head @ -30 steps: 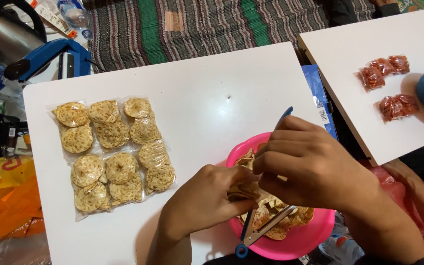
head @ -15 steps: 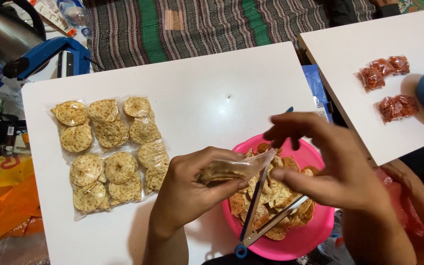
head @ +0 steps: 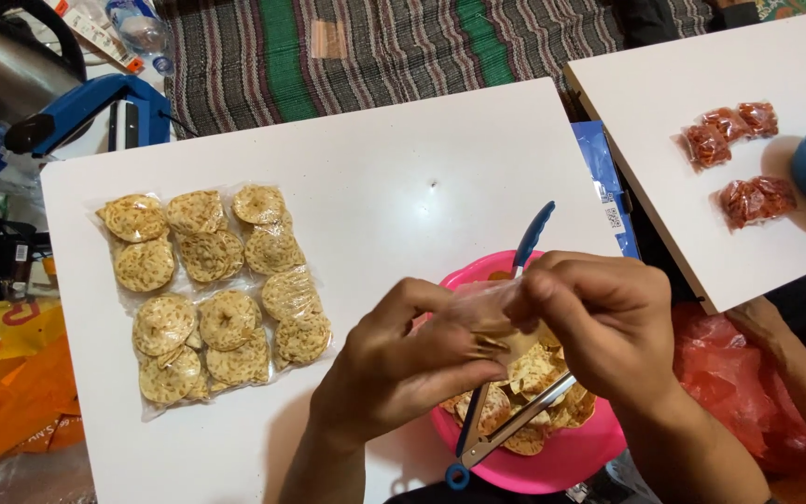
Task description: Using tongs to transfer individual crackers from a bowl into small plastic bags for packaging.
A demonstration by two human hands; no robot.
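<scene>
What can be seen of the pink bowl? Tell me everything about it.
The pink bowl is round, looks like glossy plastic, and sits upright at the near edge of the white table. It holds thin, round, pale yellow crackers. Metal tongs with blue tips lie across it, one end poking past the far rim, the hinge past the near rim. The left hand and right hand hover above, hiding much of its rim while holding a small clear bag. Whether they touch the bowl is unclear.
</scene>
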